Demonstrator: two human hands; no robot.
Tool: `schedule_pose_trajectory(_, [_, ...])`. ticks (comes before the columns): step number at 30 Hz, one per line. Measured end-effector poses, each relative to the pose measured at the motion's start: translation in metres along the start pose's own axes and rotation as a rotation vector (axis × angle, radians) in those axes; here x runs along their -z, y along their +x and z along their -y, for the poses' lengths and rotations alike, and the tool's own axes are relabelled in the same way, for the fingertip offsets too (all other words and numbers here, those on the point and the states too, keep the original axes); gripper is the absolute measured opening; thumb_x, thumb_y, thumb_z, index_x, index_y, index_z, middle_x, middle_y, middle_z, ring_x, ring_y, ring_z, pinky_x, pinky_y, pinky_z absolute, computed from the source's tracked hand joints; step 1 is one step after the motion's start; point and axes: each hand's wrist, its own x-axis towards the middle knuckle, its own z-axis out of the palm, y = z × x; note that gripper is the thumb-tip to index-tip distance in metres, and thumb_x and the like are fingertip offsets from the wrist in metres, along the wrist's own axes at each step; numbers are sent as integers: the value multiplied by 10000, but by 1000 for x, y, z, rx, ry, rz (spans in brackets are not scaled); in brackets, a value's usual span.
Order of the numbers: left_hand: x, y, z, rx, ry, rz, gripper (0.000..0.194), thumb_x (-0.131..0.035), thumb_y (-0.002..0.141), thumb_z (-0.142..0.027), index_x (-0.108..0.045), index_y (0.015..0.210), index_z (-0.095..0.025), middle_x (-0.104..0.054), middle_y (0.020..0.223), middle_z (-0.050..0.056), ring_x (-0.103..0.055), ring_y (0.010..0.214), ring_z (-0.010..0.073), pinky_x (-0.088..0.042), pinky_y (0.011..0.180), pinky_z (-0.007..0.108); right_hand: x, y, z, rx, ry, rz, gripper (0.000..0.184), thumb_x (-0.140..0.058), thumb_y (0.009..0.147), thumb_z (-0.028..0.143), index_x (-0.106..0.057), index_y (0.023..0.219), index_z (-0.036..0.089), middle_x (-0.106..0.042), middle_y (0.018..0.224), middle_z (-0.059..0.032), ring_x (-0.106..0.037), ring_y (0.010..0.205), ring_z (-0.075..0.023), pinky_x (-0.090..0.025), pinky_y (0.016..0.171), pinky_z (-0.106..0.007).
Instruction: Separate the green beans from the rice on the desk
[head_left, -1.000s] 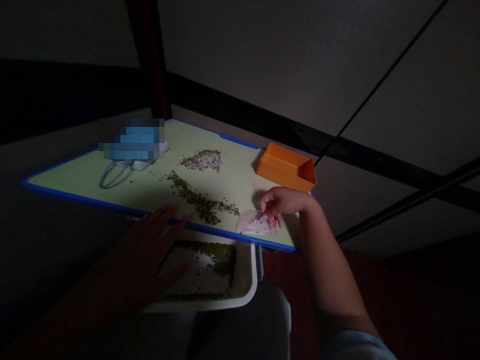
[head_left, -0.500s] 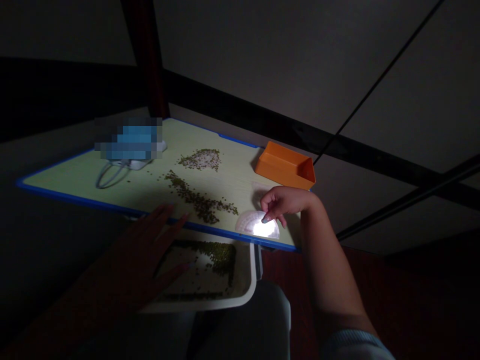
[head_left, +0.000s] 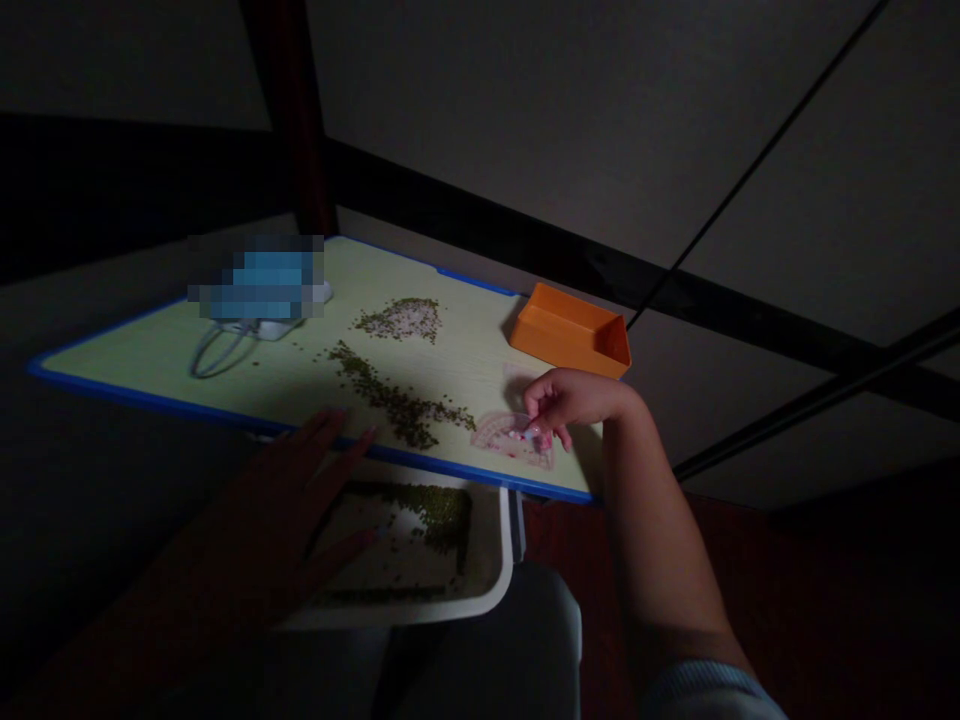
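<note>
Over the right end of the pale, blue-edged board (head_left: pixel 480 360), my right hand (head_left: pixel 574 400) has its fingers curled and pinched at a clear, half-round protractor (head_left: pixel 501 440) with pinkish markings. To the left of the protractor, small greenish-brown beans or seeds (head_left: pixel 397 400) lie in a loose strip. A second patch of small grains (head_left: pixel 405 318), with pale bits among them, lies farther back. Dim in shadow, my left hand (head_left: pixel 300 490) spreads its fingers at the board's front edge, above a white tub (head_left: pixel 495 590); it holds nothing that I can see.
An orange open box (head_left: pixel 562 330) sits at the board's back right edge. At the back left is a blurred-out blue device (head_left: pixel 262 285) with a looped cable (head_left: pixel 214 350). The white tub under the front edge has more green grains (head_left: pixel 442 515) in it. Dark wall panels stand behind.
The bright glare on the protractor has gone, so its markings show now. The protractor has shifted slightly left and up. My left hand has hardly moved.
</note>
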Motion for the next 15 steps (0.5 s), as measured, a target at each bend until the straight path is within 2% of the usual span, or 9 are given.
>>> schedule_pose_trajectory(8, [5,2,-1,-5,10,-17,813,-435,762,-620,-174,1442,-260,-237,1538,126,-259,1404,297,-372,1061,480,5,-1,-2,-43,-107,-105,215,-677,679,288,-494,682,174,-601,522,51,-576,419,-97,-407,429,-207])
schedule_pose_trajectory(15, [3,0,0,20,3,20,820,-433,752,-647,-163,1440,-292,-209,1551,103,-242,1413,282,-361,1075,473,7,0,-6,-43,-122,-176,220,-672,707,287,-487,666,176,-637,556,20,-575,413,-94,-436,429,-216])
